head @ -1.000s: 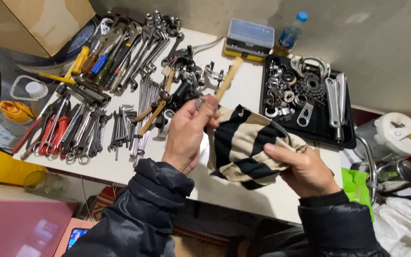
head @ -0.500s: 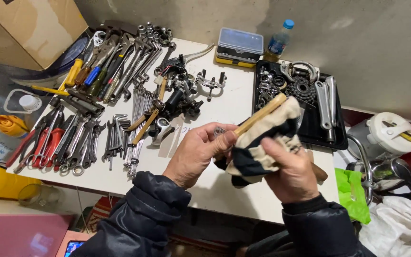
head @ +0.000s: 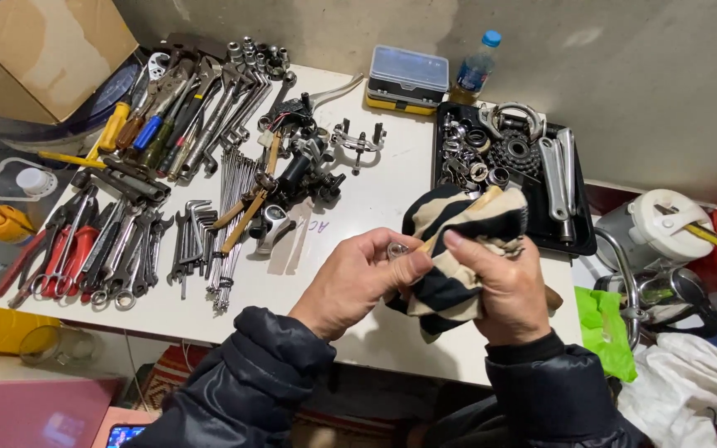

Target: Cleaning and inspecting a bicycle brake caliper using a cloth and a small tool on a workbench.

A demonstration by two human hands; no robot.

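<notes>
A soft, light striped cloth (head: 458, 257) is bunched tightly in the right hand (head: 499, 290); a small, hard metal ring (head: 397, 249) is pinched at its rim by the left hand (head: 358, 278).

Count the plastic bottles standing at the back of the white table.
1: a clear plastic bottle with a blue cap stands against the wall, right of the yellow-based parts case. Others may be hidden out of frame.
</notes>
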